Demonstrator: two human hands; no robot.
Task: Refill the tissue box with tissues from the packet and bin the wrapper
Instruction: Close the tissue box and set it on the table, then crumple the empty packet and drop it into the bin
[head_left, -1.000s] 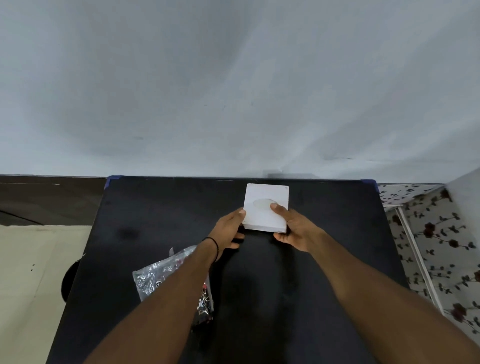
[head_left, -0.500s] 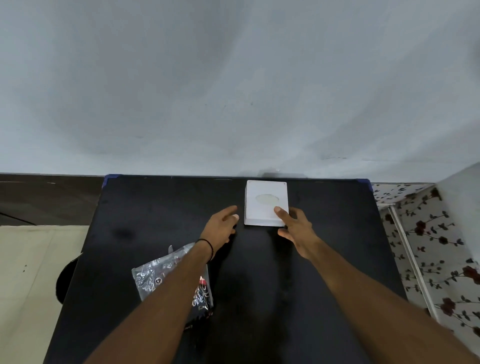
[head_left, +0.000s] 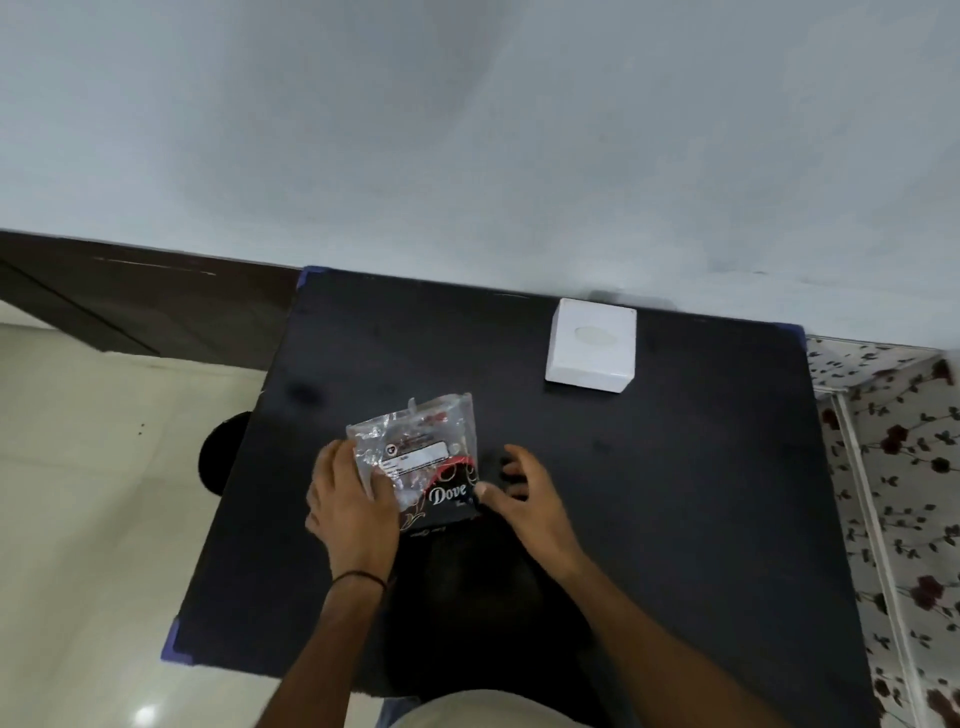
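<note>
1. I look down on a black table (head_left: 675, 493) set against a pale wall (head_left: 467, 130), both my bare hands over its near-left part.
2. The packet (head_left: 421, 457), clear crinkled plastic with a dark "Dove" panel at its near end, lies flat on the table, well apart from the box and nearer to me than it.
3. My left hand (head_left: 353, 504) rests on the packet's left edge, fingers curled over the plastic and thumb on top; it looks like a light pinch of that edge, though I cannot tell how firm the grip is.
4. A thin black band (head_left: 363, 577) circles the left wrist.
5. My right hand (head_left: 524, 499) sits just right of the packet, fingers spread and loosely bent, holding nothing; the thumb tip touches or nearly touches the packet's near-right corner, I cannot tell which.
6. The box (head_left: 591, 347), white and square with an oval slot on top, stands at the table's far edge close to the wall, clear of both hands.
7. Left of the table lies a cream floor (head_left: 104, 467); to the right, a cloth (head_left: 904, 493) printed with dark roses.
8. A round dark object (head_left: 223, 452) shows at the table's left side, partly hidden under it; I cannot tell what it is.
</note>
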